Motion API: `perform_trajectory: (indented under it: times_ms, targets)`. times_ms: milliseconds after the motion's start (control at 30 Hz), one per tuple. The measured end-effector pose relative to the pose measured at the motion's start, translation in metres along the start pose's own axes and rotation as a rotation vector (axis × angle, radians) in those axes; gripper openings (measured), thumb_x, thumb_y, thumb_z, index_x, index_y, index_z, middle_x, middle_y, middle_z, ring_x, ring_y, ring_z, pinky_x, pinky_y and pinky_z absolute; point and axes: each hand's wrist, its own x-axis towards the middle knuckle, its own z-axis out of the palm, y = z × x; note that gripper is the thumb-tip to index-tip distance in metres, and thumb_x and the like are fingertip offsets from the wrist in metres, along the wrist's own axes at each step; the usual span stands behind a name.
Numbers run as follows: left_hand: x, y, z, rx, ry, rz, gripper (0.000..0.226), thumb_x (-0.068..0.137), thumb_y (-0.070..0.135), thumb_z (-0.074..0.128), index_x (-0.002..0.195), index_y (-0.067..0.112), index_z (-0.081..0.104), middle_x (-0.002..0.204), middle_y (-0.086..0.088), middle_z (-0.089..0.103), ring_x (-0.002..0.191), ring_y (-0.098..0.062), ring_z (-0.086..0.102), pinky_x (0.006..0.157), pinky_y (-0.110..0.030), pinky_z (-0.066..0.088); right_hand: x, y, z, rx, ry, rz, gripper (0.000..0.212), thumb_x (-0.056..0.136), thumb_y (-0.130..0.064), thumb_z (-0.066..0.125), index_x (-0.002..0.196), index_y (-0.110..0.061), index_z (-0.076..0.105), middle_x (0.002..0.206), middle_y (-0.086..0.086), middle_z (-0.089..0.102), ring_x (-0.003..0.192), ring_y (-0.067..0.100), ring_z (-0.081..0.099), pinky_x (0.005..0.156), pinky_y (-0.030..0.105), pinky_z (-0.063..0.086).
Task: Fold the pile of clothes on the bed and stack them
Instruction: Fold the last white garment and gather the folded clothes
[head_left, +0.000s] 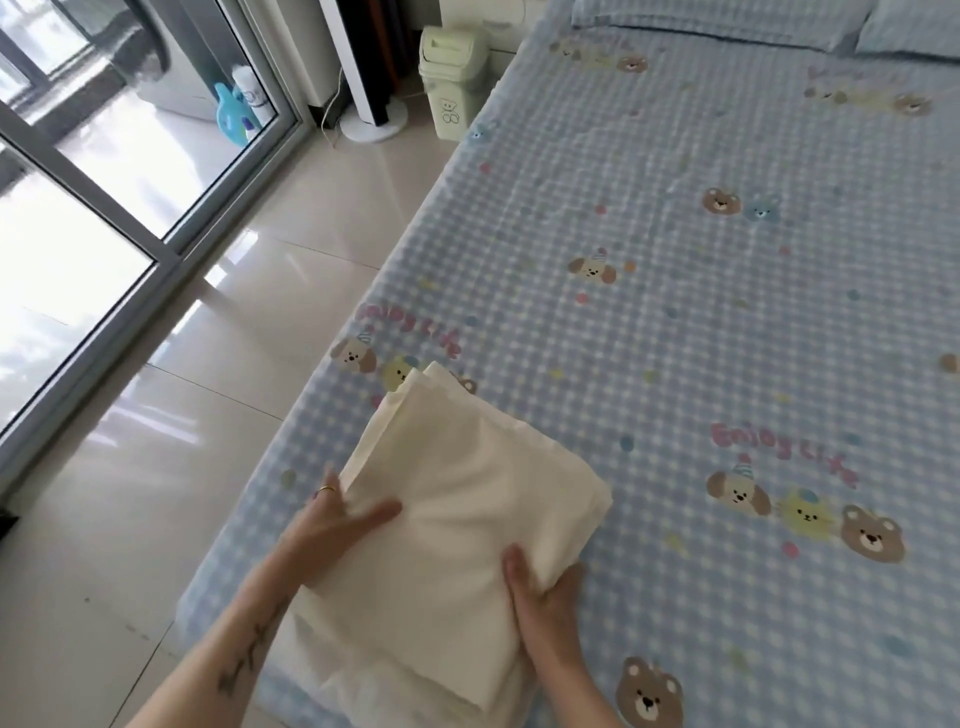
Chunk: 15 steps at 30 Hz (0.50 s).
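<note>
Covering most of the view, the bed is lying under a blue checked sheet printed with bears, dogs and "Enjoy Life" lettering, spreading away ahead and to the right of both hands. Two pillows in the same print are sitting at its far end, well beyond the hands.

Tiled floor is running along the left of the left hand, with a sliding glass door further left. A pale green bin is standing near the bed's far corner, just beside a white round-based stand; a blue bottle is showing behind the glass.

Cream folded cloth is lying on the near edge of the bed, directly under and between the hands, its far end reaching forward past the fingertips. It is sitting on top of another pale folded layer, which is sticking out on the near side, below the forearms.

Left hand is resting on the cloth's left edge, thumb stretched flat across the top, fingers apart, mostly tucked at the fold; a thin ring is showing on one finger. Tattoo lines are running along the left forearm.

Right hand is clamping the cloth's right near corner, thumb on top, fingers curling around the edge.
</note>
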Motion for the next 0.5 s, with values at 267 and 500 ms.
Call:
perform_trajectory:
  times_ms: [267, 500]
  targets:
    - [0.045, -0.023, -0.016, -0.355, -0.4, 0.0, 0.07, 0.055, 0.063, 0.081, 0.111, 0.024, 0.063, 0.099, -0.003, 0.074, 0.089, -0.024, 0.071, 0.076, -0.039, 0.058, 0.024, 0.013, 0.017, 0.192, -0.048, -0.043, 0.074, 0.061, -0.058, 0.071, 0.122, -0.03, 0.04, 0.125, -0.005, 0.055, 0.115, 0.013, 0.054, 0.103, 0.032, 0.041]
    - [0.011, -0.015, -0.01, -0.482, -0.421, 0.055, 0.059, 0.065, 0.057, 0.078, 0.11, 0.021, 0.066, 0.104, -0.008, 0.073, 0.094, -0.027, 0.07, 0.081, -0.041, 0.056, 0.024, 0.007, 0.008, 0.223, -0.034, -0.013, 0.067, 0.058, -0.056, 0.072, 0.114, -0.029, 0.051, 0.104, -0.016, 0.059, 0.092, 0.001, 0.058, 0.083, 0.023, 0.044]
